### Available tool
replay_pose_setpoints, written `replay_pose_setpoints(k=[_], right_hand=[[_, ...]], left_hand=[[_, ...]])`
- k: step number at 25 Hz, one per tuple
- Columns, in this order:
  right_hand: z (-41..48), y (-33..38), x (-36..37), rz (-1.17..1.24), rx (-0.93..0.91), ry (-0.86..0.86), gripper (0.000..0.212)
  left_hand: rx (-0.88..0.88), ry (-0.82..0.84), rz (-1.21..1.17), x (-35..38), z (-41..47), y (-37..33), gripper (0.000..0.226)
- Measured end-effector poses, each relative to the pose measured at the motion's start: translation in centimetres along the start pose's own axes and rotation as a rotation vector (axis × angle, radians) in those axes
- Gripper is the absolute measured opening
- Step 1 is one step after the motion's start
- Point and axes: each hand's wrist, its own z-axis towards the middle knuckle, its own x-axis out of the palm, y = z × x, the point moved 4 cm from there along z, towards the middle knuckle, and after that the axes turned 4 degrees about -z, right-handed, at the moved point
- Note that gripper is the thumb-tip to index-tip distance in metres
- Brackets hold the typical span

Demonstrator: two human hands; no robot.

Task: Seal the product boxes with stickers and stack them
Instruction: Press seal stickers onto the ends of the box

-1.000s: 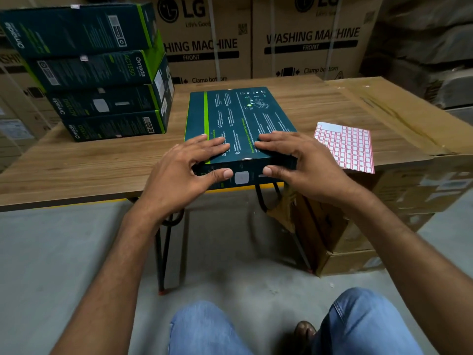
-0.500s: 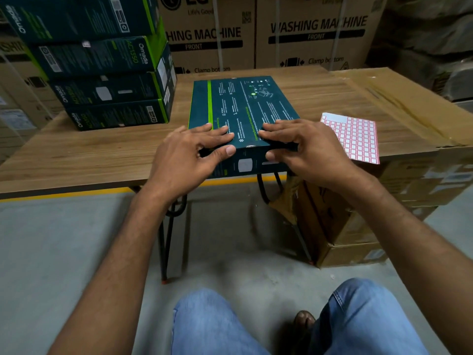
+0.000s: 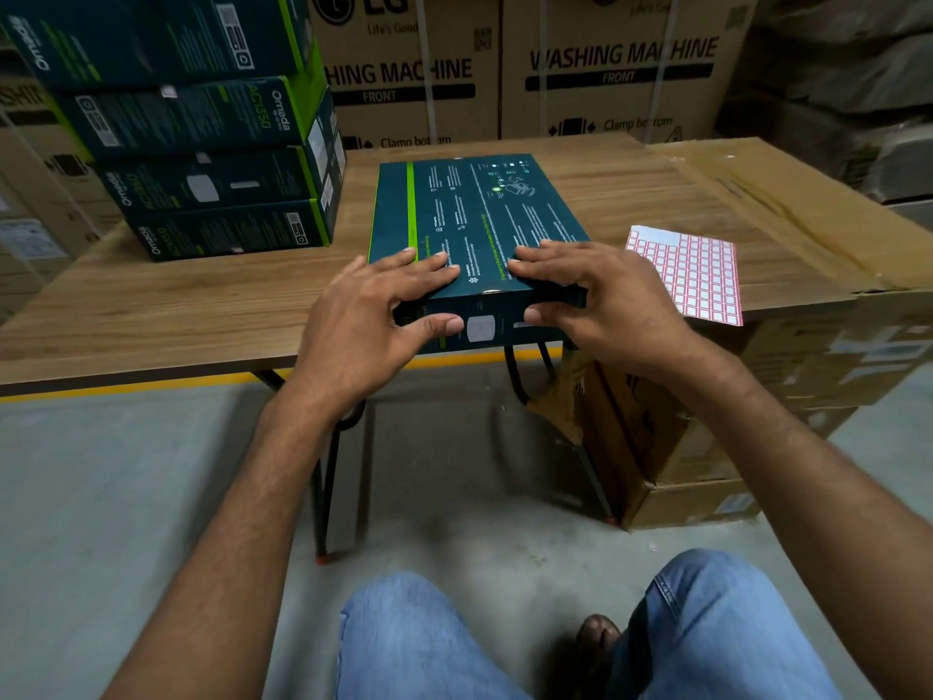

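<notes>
A flat dark-teal product box (image 3: 474,219) with a green stripe lies on the wooden table (image 3: 151,305), its near end over the table's front edge. My left hand (image 3: 373,320) grips the near left corner, fingers on top and thumb on the front face. My right hand (image 3: 601,300) grips the near right corner the same way. A pale round sticker (image 3: 479,328) shows on the front face between my thumbs. A sheet of red-framed stickers (image 3: 691,272) lies right of the box. A stack of several matching boxes (image 3: 202,144) stands at the back left.
Large cardboard washing-machine cartons (image 3: 580,68) stand behind the table. A flat cardboard carton (image 3: 787,204) butts against the table's right side, with more cartons below it. My knees in jeans (image 3: 707,629) are at the bottom, over a grey concrete floor.
Both hands stay on the box's near end with little change in grip. The view has tilted slightly, so the table sits a bit higher in the frame.
</notes>
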Motion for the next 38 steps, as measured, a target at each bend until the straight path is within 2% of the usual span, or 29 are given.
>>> replay_pose_setpoints(k=[4, 10, 15, 18, 22, 25, 29, 32, 35, 38], right_hand=[[-0.2, 0.2, -0.4, -0.002, 0.011, 0.021, 0.056], [-3.0, -1.5, -0.3, -0.026, 0.002, -0.280, 0.037], [-4.4, -3.8, -1.7, -0.020, 0.068, -0.319, 0.035], [-5.3, -6.8, -3.8, -0.021, 0.216, -0.387, 0.025], [-7.8, -11.2, -5.8, -0.066, 0.611, -0.531, 0.017], [-9.0, -12.7, -6.1, -0.067, 0.818, -0.510, 0.013], [-9.0, -14.4, -6.0, 0.091, 0.962, -0.449, 0.024], [-8.7, -15.0, -6.1, 0.199, 0.944, -0.418, 0.027], [-8.8, -15.3, -5.8, 0.291, 0.932, -0.417, 0.037], [-9.2, -15.4, -5.5, 0.441, 0.960, -0.391, 0.052]], left_hand=[[-0.042, 0.019, 0.059, -0.5, 0.2, -0.9, 0.054], [0.052, -0.055, 0.157, 0.3, 0.3, -3.1, 0.037], [0.023, -0.113, 0.132, 1.2, 1.3, -3.9, 0.032], [0.100, -0.139, 0.048, 3.2, 2.4, -6.3, 0.028], [0.188, -0.161, 0.047, 6.3, 4.4, -9.9, 0.020], [0.204, -0.158, 0.042, 7.8, 5.5, -11.6, 0.017], [0.229, -0.121, 0.033, 9.6, 6.8, -13.1, 0.021], [0.182, -0.059, -0.066, 10.4, 6.9, -14.0, 0.033], [0.109, -0.004, -0.240, 10.7, 6.5, -14.8, 0.044], [0.049, 0.001, -0.308, 10.5, 6.3, -15.3, 0.047]])
